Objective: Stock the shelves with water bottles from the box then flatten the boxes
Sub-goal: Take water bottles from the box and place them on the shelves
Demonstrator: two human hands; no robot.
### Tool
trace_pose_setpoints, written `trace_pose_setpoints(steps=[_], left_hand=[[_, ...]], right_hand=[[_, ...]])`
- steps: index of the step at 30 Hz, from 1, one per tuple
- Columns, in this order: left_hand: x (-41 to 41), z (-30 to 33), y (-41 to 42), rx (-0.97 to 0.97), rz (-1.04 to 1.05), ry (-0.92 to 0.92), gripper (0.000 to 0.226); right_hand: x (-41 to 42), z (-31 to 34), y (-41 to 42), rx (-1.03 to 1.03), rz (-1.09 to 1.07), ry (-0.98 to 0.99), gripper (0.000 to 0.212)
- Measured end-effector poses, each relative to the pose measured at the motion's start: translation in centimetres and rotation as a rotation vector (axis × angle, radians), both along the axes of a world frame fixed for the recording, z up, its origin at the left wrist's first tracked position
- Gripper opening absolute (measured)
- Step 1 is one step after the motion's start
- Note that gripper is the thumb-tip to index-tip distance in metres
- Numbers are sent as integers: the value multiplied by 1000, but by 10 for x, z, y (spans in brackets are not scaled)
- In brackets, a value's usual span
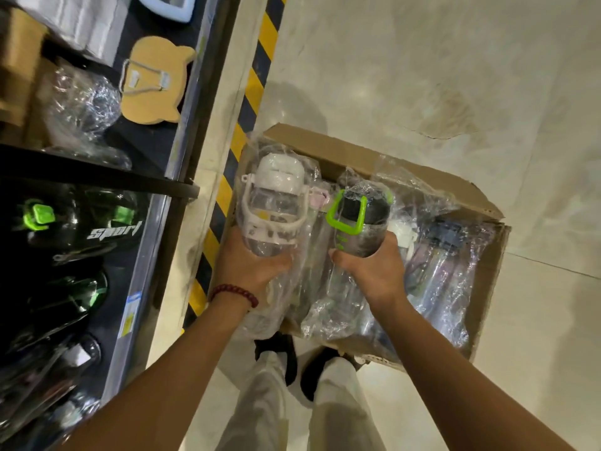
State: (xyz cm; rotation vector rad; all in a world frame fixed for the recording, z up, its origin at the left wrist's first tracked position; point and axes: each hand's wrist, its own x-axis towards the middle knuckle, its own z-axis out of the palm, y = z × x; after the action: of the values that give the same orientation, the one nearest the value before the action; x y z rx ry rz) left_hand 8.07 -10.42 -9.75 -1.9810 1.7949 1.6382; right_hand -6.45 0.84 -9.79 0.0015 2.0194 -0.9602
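1. The person stands over an open brown cardboard box (pixel 364 151) on the pale floor, just beside the black metal shelving unit (pixel 182 125) on the left — the stocking looks to be mid-way, not finished.
2. Judging by the shelf, some of it is done: dark bottles with bright green caps (pixel 39 216), one marked "sport", already lie on the lower level, wrapped in clear film.
3. Much is left. The box holds several more film-wrapped bottles (pixel 455 271) on its right side, and it is upright and unflattened, so the flattening step has not begun.
4. The left hand (pixel 250 265) has its fingers curled round the base of a clear plastic bottle with a white lid and white carry strap (pixel 276 203), sealed in a loose transparent bag.
5. The right hand (pixel 370 268) grips the lower body of a clear, smoky bottle with a black lid and lime-green loop handle (pixel 357 219), likewise bagged.
6. Both bottles are held above the box, lids pointing away from the person, side by side but apart — neither has reached the shelf.
7. The bags are crinkled and glossy, with slack film trailing below each hand; it could slip in the grip, so firm holds on the bottle bodies seem wise.
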Motion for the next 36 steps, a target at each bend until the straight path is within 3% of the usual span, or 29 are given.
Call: trace_pose_setpoints(steps=[3,7,12,14,21,29,36], left_hand=[[6,46,-6,40,-8,36,61],[6,123,-25,80,60,140,65],[-4,246,-56,4,110,332,40],[-6,297,-61,-22,93,438,44],[4,438,-44,-88,140,683,61],[27,522,7,-246,236,778,55],[52,553,67,-395,349,775,53]], right_hand=[[4,44,-3,-35,4,30,52],[6,112,-17,-108,1,96,56],[0,227,-45,-208,13,208,55],[-2,278,-52,-240,-7,263,49],[3,420,-42,-375,-54,381,74],[16,508,-6,-502,23,369,85],[31,538,40,-583,139,331,74]])
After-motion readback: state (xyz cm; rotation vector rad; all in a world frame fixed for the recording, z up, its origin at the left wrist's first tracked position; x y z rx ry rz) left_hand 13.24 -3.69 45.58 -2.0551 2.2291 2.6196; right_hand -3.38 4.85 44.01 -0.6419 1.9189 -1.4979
